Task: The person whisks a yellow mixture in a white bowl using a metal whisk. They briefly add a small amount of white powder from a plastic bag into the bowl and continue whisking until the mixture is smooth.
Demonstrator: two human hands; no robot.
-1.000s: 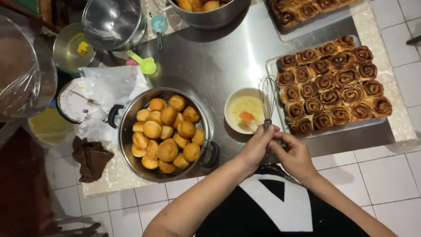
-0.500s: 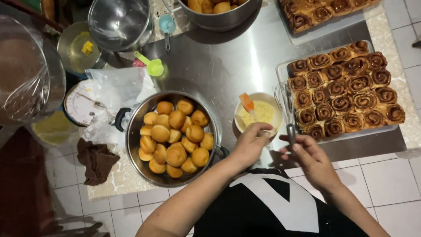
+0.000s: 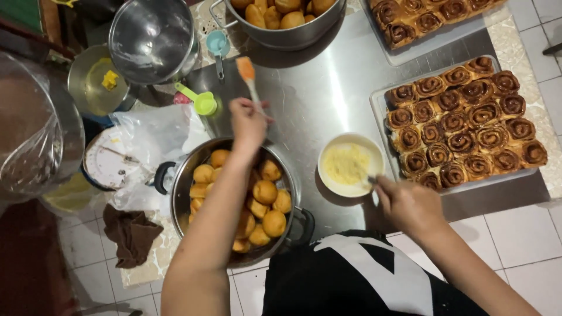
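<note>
My left hand (image 3: 249, 123) is shut on a pastry brush (image 3: 247, 73) with an orange silicone head, held up over the far rim of a steel pot (image 3: 178, 193) full of golden round buns (image 3: 264, 192). My right hand (image 3: 410, 205) grips a thin metal utensil whose tip touches the near right edge of a white bowl (image 3: 328, 149) of pale yellow mixture; what the utensil is cannot be told. Right of the bowl lies a tray (image 3: 374, 105) packed with dark brown cinnamon rolls (image 3: 462, 123).
At the back stand a second pot of buns (image 3: 281, 11), another tray of rolls (image 3: 433, 14) and a steel mixing bowl (image 3: 152, 38). Green (image 3: 202, 102) and blue (image 3: 218, 44) measuring cups, a kitchen scale (image 3: 111, 158), a plastic bag (image 3: 158, 131) and a brown cloth (image 3: 132, 231) lie left.
My left hand has lifted the orange brush out of the white bowl and carried it left, above the pot of buns. My right hand has stayed at the bowl's near edge.
</note>
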